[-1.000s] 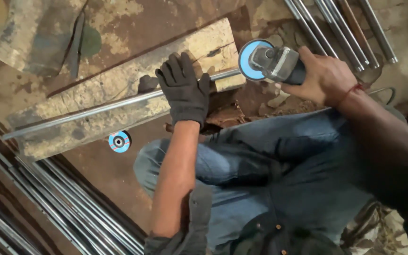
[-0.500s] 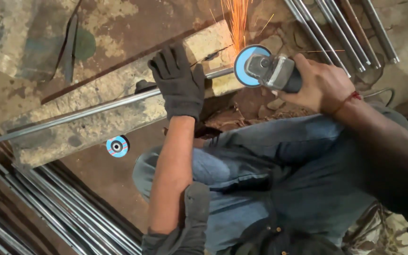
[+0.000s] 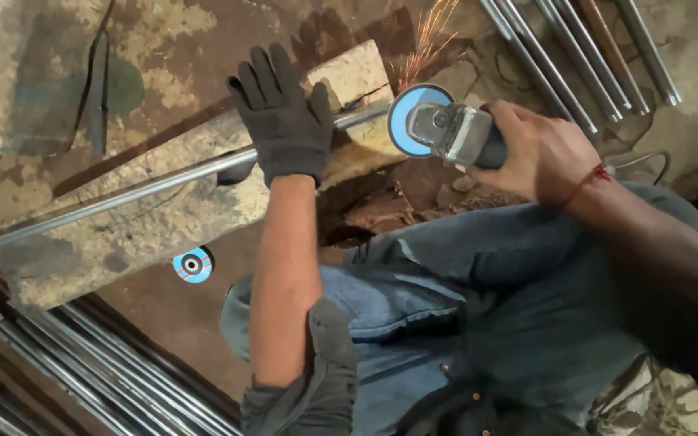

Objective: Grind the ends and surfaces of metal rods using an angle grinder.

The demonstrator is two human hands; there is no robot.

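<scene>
1. The long thin steel rod [image 3: 139, 187] runs off the left picture edge, and the gloved left hand [image 3: 284, 121] covers its middle.
2. The bare right hand [image 3: 539, 153] hides the grey angle grinder's [image 3: 454, 133] rear body.
3. The bundle of steel rods [image 3: 583, 56] is cut by the top edge.

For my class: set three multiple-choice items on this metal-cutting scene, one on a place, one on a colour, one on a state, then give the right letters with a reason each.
1. Where does the spare disc lie?
A. on the ground below the block
B. on the person's lap
C. on top of the rod

2. What colour is the glove on the left hand?
A. white
B. dark grey
C. yellow

3. What is the grinder doing?
A. lying unused
B. throwing sparks at the rod
C. hanging from a hook

Answers: 1 A, it sits on brown ground beside the block. 2 B, the glove pressing the rod is dark. 3 B, sparks fly while the right hand grips it.
</scene>
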